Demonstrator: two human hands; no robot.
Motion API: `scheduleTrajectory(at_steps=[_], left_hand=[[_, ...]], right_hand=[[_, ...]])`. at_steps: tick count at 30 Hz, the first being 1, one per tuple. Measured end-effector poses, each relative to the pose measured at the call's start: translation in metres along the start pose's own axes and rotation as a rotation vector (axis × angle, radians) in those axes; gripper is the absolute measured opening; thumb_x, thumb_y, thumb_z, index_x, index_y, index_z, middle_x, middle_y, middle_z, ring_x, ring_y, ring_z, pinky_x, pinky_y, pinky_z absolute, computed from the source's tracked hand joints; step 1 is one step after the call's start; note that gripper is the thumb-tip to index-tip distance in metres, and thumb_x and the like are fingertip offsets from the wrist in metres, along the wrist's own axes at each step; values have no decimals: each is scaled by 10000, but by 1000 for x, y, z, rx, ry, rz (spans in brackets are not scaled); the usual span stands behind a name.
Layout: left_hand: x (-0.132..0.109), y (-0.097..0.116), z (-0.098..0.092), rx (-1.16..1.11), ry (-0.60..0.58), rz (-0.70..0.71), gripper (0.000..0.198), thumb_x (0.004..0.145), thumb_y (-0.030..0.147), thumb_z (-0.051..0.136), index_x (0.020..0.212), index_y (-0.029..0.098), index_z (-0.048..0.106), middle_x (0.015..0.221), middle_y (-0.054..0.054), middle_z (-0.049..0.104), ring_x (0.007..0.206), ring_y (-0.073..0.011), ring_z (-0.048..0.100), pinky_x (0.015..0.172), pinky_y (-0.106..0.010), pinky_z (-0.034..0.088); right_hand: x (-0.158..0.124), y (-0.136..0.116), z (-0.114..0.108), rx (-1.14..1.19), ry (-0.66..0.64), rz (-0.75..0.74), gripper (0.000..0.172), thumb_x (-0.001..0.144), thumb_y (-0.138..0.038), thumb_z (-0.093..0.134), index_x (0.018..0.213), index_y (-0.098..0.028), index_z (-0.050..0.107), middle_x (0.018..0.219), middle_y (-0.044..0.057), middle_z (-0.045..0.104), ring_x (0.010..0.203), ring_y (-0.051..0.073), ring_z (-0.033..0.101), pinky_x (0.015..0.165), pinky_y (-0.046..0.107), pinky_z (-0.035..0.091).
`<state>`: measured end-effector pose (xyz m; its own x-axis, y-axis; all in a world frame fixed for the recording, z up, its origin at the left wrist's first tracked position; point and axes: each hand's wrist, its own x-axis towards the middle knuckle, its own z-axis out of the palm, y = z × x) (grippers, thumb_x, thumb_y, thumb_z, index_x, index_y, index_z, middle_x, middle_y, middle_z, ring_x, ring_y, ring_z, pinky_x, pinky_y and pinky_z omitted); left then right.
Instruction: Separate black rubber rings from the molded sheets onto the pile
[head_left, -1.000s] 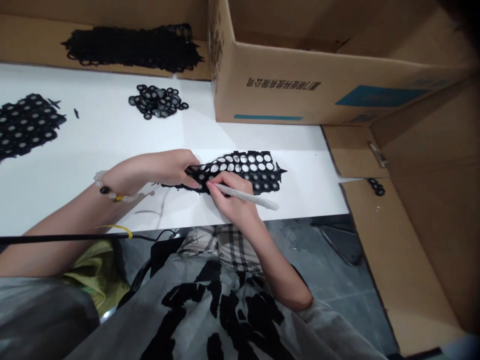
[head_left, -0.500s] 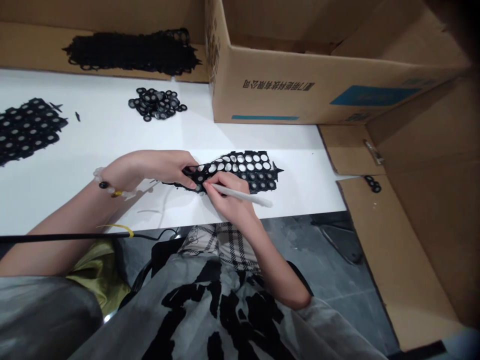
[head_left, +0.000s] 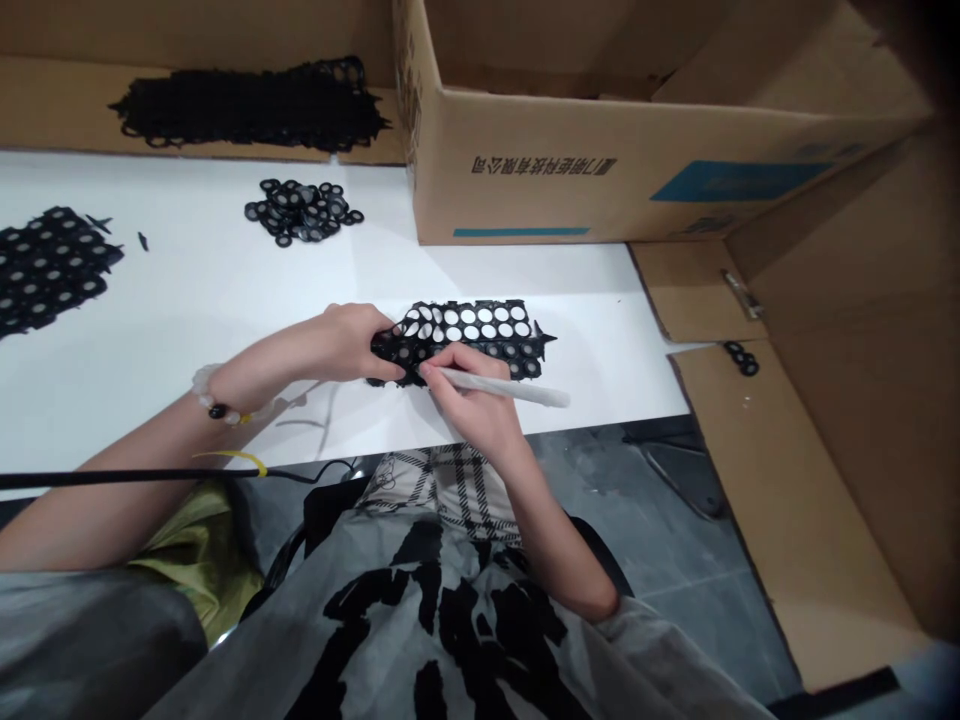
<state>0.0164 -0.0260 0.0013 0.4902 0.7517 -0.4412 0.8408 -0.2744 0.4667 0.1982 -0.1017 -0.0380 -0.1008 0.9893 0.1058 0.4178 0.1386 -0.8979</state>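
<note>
A black rubber-like sheet (head_left: 491,349) of ring-shaped parts lies on the white table before me. Its far rows are open holes, while grey-centred rings fill the near rows. My left hand (head_left: 356,340) grips the sheet's left end between thumb and fingers. In my right hand (head_left: 476,395) is a slim white pen-like tool (head_left: 536,387), pinched near its tip. That tip meets the sheet's near rows, close to my left thumb; the exact contact is hidden by my fingers. Beyond my hands sits a pile of loose black rings (head_left: 304,210).
A large cardboard box (head_left: 525,190) stands at the back right. On cardboard at the back left lies a stack of black sheets (head_left: 247,105). Another ringed sheet (head_left: 52,265) is at the far left. Several loose rings (head_left: 741,358) rest on the right cardboard flap. A black cable (head_left: 150,479) crosses at left.
Both hands have shifted slightly along the sheet, and the tool lies a little flatter. The sheet's left part has bent differently. The whole view has moved a little.
</note>
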Motion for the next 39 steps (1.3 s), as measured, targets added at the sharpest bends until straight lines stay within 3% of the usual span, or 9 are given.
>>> scheduleTrajectory(at_steps=[5,11,17,22,26,29,34,39], left_hand=[[-2,-4,-2,14,-81,128,253,758,413,587,773,173,665,723,-30,652,634,-151,543,590,-252,369],[-4,2,-2,88,-57,84,231,780,383,591,842,174,666,904,-80,653,804,-202,583,700,-281,418],[3,-6,1,28,-66,69,269,753,384,602,883,155,659,982,-107,630,858,-219,582,734,-289,448],[6,-12,-6,-71,-144,132,287,762,406,581,904,183,692,902,-63,662,843,-212,593,721,-276,437],[3,-20,-13,-67,-175,121,322,750,468,603,896,204,713,852,-50,679,795,-210,598,684,-280,421],[-1,-21,-17,-4,-138,80,298,739,459,605,852,200,698,785,-37,676,701,-184,582,619,-269,390],[-2,-5,-12,18,-75,13,386,687,558,635,801,189,647,694,-21,648,590,-156,522,548,-266,341],[-2,11,-4,78,-17,-85,376,686,553,631,763,185,623,662,-25,631,606,-174,541,599,-284,363]], right_hand=[[0,0,1,9,-7,10,172,845,-289,616,702,-195,640,664,-16,654,615,127,561,617,263,414],[1,-1,1,-27,-10,-5,170,849,-265,601,694,-199,625,674,-15,662,633,133,574,623,267,414],[-2,0,12,-184,33,-107,186,876,-241,551,703,-198,603,703,18,668,695,158,600,656,281,423],[-1,0,17,-191,69,-134,182,884,-234,547,716,-191,605,732,30,677,728,164,613,680,287,435],[0,1,5,-9,24,-43,174,867,-284,596,717,-199,622,694,-4,666,655,140,594,610,265,430],[0,3,-5,55,75,17,175,852,-298,615,707,-198,620,660,-22,643,624,127,574,588,257,419],[1,3,-9,50,42,22,167,838,-291,624,702,-195,623,656,-20,638,624,130,564,572,256,400],[1,2,-6,0,10,1,166,845,-292,617,710,-196,623,671,-17,649,625,130,561,596,264,405]])
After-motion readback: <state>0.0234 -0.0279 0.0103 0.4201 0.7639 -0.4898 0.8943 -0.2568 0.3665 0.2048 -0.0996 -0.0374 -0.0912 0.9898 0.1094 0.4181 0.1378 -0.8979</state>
